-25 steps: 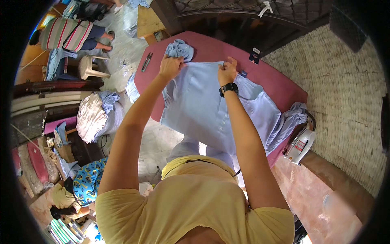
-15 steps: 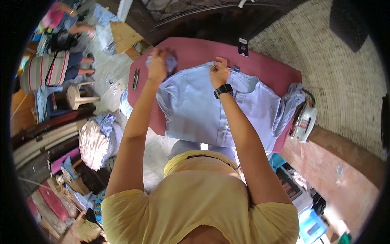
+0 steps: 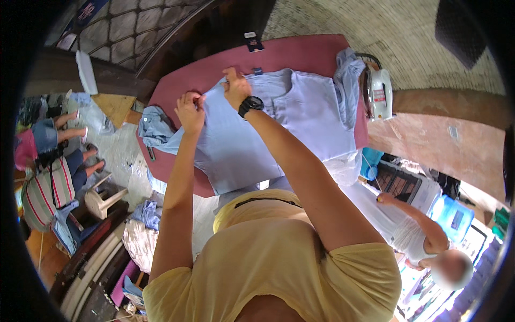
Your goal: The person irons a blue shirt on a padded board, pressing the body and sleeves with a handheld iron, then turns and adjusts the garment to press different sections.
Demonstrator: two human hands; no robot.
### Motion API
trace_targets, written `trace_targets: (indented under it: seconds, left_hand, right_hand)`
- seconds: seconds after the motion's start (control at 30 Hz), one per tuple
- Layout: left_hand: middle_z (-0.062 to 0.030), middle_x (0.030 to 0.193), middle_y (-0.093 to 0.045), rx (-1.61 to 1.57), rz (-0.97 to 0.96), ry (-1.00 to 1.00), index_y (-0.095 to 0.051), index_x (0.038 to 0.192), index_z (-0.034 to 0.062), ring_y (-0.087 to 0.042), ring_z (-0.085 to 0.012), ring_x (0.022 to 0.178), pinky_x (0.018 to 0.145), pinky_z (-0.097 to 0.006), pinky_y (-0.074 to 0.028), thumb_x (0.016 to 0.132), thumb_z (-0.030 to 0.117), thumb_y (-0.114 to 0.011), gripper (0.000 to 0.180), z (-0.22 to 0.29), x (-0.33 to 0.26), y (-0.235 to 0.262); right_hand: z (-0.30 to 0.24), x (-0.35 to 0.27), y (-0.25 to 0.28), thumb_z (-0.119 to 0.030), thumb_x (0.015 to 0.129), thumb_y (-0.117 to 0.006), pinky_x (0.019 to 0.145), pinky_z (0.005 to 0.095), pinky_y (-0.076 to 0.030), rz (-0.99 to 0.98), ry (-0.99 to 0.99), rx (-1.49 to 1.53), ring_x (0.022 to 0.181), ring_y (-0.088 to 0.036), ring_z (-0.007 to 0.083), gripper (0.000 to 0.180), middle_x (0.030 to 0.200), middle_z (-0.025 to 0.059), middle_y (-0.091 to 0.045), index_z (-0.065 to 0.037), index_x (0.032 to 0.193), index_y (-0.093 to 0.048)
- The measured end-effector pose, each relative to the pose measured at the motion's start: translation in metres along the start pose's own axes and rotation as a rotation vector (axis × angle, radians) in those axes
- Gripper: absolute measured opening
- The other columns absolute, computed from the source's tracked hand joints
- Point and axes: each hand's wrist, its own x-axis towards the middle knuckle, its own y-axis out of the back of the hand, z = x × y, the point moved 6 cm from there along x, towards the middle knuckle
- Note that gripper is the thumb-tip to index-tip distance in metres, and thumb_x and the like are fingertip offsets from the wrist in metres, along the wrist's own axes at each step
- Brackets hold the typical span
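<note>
A light blue long-sleeved shirt [image 3: 241, 150] lies spread on a maroon padded table [image 3: 188, 80], its collar side away from me. My left hand [image 3: 190, 111] has its fingers curled on the shirt's left shoulder edge. Just right of it, my right hand [image 3: 236, 90], with a black watch on the wrist, pinches the fabric along the same shoulder toward the collar. The shirt's left sleeve [image 3: 156, 126] lies crumpled at the table's left end, and its other sleeve [image 3: 348, 88] is bunched at the right. Fingertips of both hands are partly hidden.
A white iron [image 3: 379, 94] stands at the table's right end. Thread snips [image 3: 151, 154] lie partly under the left sleeve. A small dark card [image 3: 254, 43] is on the far edge. Another person [image 3: 424, 231] is at the lower right; a stool [image 3: 104, 198] stands left.
My left hand has let go of the bunched sleeve, now lying at the left, and moved to the shoulder edge. My view has turned, and a person has come into sight at the right.
</note>
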Motion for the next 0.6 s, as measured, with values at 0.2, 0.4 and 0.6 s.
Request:
trace_targets:
  seconds: [0.2, 0.4, 0.6]
  left_hand:
    - [-0.0139, 0.109, -0.058, -0.098, 0.098, -0.238, -0.058, 0.114, 0.0074, -0.052, -0.0352, 0.102, 0.084, -0.049, -0.041, 0.086, 0.009, -0.066, 0.030, 0.099, 0.010, 0.018]
    - [-0.0123, 0.105, -0.063, -0.605, -0.272, -0.224, -0.056, 0.122, 0.0061, -0.055, -0.0344, 0.099, 0.089, -0.047, -0.041, 0.088, 0.011, -0.065, 0.036, 0.196, 0.019, -0.069]
    - [-0.0064, 0.096, -0.065, -0.546, -0.152, -0.249, -0.062, 0.123, 0.0155, -0.057, -0.0281, 0.094, 0.085, -0.045, -0.041, 0.084, 0.015, -0.071, 0.040, 0.268, 0.022, -0.125]
  right_hand:
    - [0.006, 0.002, 0.073, -0.004, 0.079, -0.064, 0.087, 0.0515, -0.046, 0.135, 0.171, -0.046, 0.101, -0.055, 0.0419, 0.030, 0.105, 0.0179, -0.058, -0.007, 0.108, -0.057]
    - [0.083, 0.008, 0.224, -0.005, 0.070, -0.065, 0.093, 0.0493, -0.043, 0.076, 0.042, -0.384, 0.110, -0.050, 0.0391, 0.047, 0.113, 0.0159, -0.054, -0.008, 0.116, -0.055]
    - [0.140, -0.006, 0.259, -0.024, 0.075, -0.073, 0.101, 0.0488, -0.039, -0.286, -0.200, -0.586, 0.124, -0.048, 0.0358, 0.056, 0.122, 0.0134, -0.059, -0.011, 0.126, -0.053]
